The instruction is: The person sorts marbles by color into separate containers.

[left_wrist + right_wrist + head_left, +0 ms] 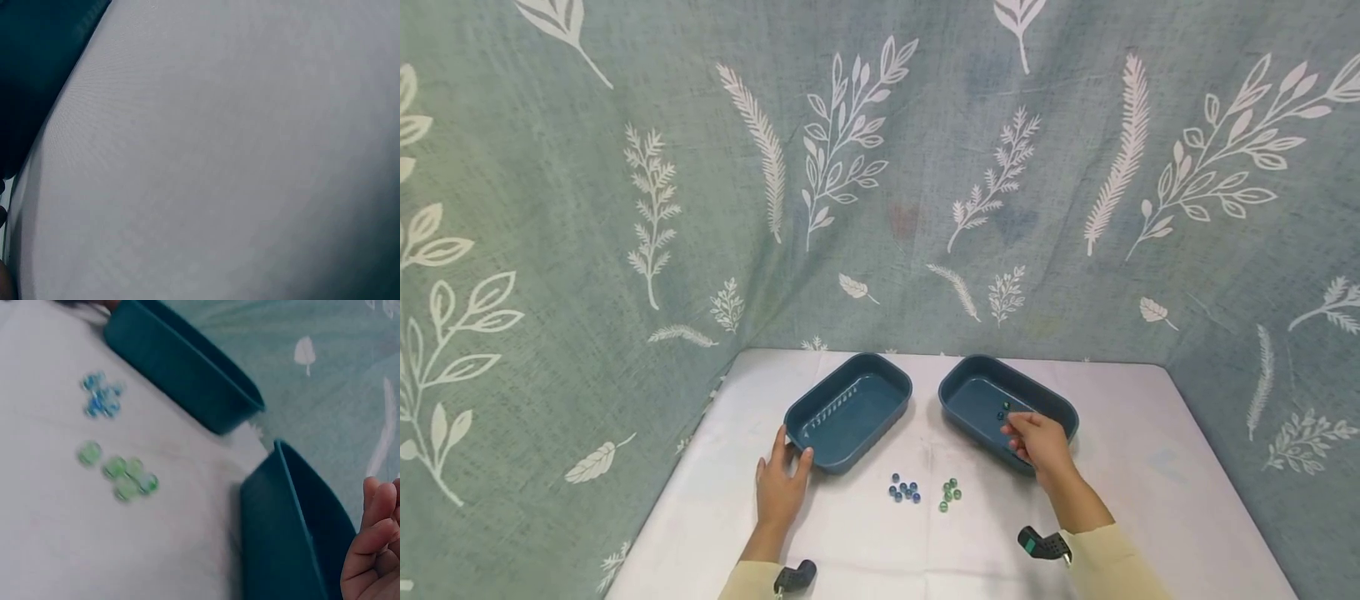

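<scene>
My left hand point(781, 492) rests against the near corner of the left dark teal tray point(827, 462), fingers and thumb spread at its rim. Over the near side of the right teal tray point(977, 437), my right hand point(1041, 446) is held with its fingers curled and fingertips drawn together; I cannot tell whether a marble is between them. By those fingertips, a greenish marble point(1007, 405) and a dark blue marble point(1001, 416) show against the tray's floor. The right wrist view catches the curled fingers point(375, 540) beside the tray wall.
Between the trays and nearer me, several blue marbles point(903, 488) lie in a cluster on the white cloth point(865, 533). To their right are several green marbles point(948, 497). A leaf-patterned curtain point(880, 275) surrounds the table at the back and sides.
</scene>
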Demonstrator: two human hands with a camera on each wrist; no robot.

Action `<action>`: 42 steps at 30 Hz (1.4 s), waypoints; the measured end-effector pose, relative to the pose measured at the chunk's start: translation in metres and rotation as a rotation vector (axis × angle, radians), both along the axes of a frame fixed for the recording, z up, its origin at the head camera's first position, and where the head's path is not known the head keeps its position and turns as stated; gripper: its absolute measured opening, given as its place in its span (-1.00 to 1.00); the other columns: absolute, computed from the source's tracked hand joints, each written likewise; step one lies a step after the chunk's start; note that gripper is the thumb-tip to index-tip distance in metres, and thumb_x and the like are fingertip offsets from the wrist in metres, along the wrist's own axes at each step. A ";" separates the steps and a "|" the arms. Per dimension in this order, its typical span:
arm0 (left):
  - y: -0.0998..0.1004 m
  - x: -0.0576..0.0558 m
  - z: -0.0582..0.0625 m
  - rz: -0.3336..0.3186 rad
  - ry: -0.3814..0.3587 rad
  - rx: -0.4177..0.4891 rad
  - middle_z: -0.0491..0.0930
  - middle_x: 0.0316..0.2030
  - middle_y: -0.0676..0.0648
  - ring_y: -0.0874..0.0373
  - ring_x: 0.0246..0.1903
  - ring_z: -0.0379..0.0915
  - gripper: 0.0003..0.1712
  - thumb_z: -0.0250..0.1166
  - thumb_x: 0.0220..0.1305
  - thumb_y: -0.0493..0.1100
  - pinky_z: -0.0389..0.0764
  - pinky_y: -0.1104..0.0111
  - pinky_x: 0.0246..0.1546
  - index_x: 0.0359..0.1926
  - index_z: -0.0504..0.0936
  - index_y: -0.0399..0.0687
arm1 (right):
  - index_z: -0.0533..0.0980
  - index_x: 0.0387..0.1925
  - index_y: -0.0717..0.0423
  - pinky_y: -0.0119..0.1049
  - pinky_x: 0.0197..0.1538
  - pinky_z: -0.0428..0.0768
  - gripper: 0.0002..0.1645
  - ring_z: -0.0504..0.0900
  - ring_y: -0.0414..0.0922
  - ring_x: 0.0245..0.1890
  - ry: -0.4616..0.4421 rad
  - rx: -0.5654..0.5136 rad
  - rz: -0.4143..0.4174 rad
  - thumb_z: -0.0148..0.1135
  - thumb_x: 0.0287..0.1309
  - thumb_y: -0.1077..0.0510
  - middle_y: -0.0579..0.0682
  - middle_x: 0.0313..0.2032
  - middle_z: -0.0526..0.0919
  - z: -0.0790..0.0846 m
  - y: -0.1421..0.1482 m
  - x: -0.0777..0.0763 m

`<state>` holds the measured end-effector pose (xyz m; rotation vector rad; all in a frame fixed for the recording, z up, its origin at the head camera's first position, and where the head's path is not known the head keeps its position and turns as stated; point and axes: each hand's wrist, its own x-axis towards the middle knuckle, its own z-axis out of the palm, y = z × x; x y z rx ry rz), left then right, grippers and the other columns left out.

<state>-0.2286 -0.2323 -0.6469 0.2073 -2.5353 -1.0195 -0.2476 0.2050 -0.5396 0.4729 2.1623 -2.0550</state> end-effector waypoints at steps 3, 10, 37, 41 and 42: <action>-0.001 -0.001 0.001 -0.002 0.005 -0.004 0.46 0.22 -0.24 -0.19 0.30 0.24 -0.13 0.17 0.36 0.20 -0.19 -0.10 0.39 0.52 0.04 0.04 | 0.50 0.02 0.31 -0.45 -0.49 0.51 -0.62 0.52 -0.22 -0.51 0.008 -0.008 -0.003 0.15 0.38 0.07 0.00 -0.34 0.68 -0.002 -0.008 0.012; -0.001 -0.002 0.004 0.002 0.033 0.001 0.51 0.17 -0.25 -0.21 0.27 0.28 -0.15 0.21 0.36 0.16 -0.17 -0.12 0.38 0.51 0.08 -0.01 | 0.55 -0.11 0.36 -0.31 -0.48 0.51 -0.70 0.52 -0.15 -0.54 0.056 0.095 0.048 0.19 0.33 0.15 0.06 -0.41 0.68 -0.019 -0.032 0.028; -0.001 -0.001 -0.003 -0.006 0.019 0.006 0.50 0.18 -0.23 -0.19 0.30 0.25 -0.12 0.19 0.34 0.22 -0.17 -0.12 0.38 0.51 0.07 0.03 | 0.58 -0.23 0.27 -0.36 -0.55 0.49 -0.84 0.51 -0.17 -0.60 -0.046 0.166 0.187 0.21 0.24 0.22 0.00 -0.51 0.65 -0.077 -0.067 0.048; -0.001 -0.001 -0.004 -0.007 0.017 0.010 0.51 0.17 -0.23 -0.18 0.29 0.26 -0.13 0.21 0.33 0.20 -0.18 -0.11 0.38 0.51 0.08 0.03 | 0.58 -0.26 0.24 -0.34 -0.54 0.50 -0.87 0.51 -0.17 -0.59 -0.056 0.201 0.203 0.19 0.24 0.23 0.00 -0.52 0.64 -0.080 -0.071 0.048; -0.001 -0.001 -0.004 -0.006 0.017 0.011 0.51 0.17 -0.24 -0.18 0.29 0.26 -0.13 0.22 0.33 0.18 -0.18 -0.11 0.38 0.51 0.08 0.02 | 0.58 -0.26 0.25 -0.34 -0.55 0.50 -0.88 0.51 -0.17 -0.60 -0.046 0.210 0.209 0.19 0.24 0.24 0.00 -0.52 0.64 -0.081 -0.071 0.048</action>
